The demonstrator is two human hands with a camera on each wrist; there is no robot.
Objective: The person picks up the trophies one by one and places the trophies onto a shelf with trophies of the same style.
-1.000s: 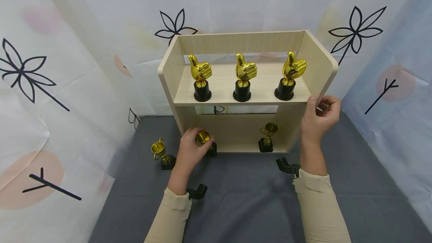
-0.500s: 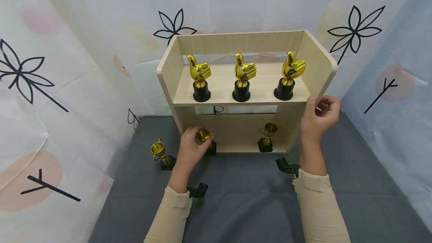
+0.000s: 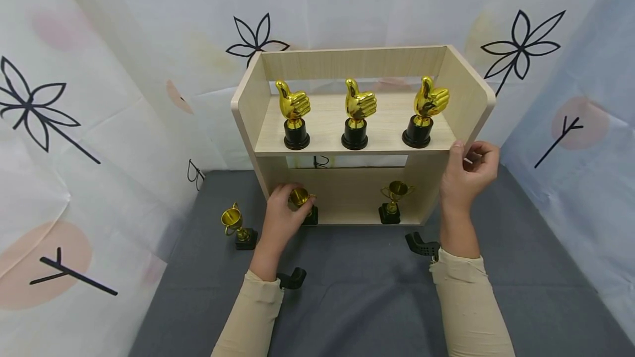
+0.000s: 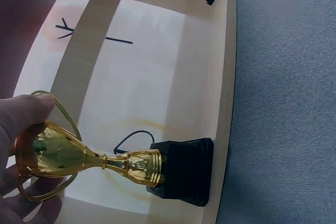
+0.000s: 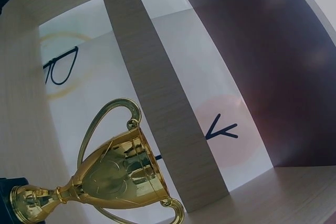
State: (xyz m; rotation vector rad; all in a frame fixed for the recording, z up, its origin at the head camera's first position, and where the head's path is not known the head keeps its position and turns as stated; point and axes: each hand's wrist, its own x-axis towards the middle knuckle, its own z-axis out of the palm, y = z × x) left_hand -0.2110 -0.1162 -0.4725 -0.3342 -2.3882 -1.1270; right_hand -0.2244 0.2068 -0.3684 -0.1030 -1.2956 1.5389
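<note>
My left hand (image 3: 283,214) grips a gold trophy cup (image 4: 58,153) by its bowl and handle, thumb on one side and fingers round the other. The cup's black square base (image 4: 189,171) sits on the lower shelf at the left end, near the front edge. With thumb and curled fingers, my right hand (image 3: 466,175) holds the right side panel of the light wooden shelf unit (image 3: 476,101), just below the upper board. A second trophy cup (image 3: 395,194) stands upright on the lower shelf toward the right; the right wrist view shows its gold bowl (image 5: 126,171) close up.
Three gold thumbs-up trophies on black bases, at left (image 3: 295,114), middle (image 3: 358,112) and right (image 3: 424,110), stand along the upper shelf. Another trophy cup (image 3: 238,225) is on the grey tablecloth (image 3: 357,291), left of my left hand. Printed white cloth (image 3: 149,26) hangs behind.
Almost nothing differs. My left hand stays on the trophy cup with only a tiny shift, and my right hand keeps its place on the side panel.
</note>
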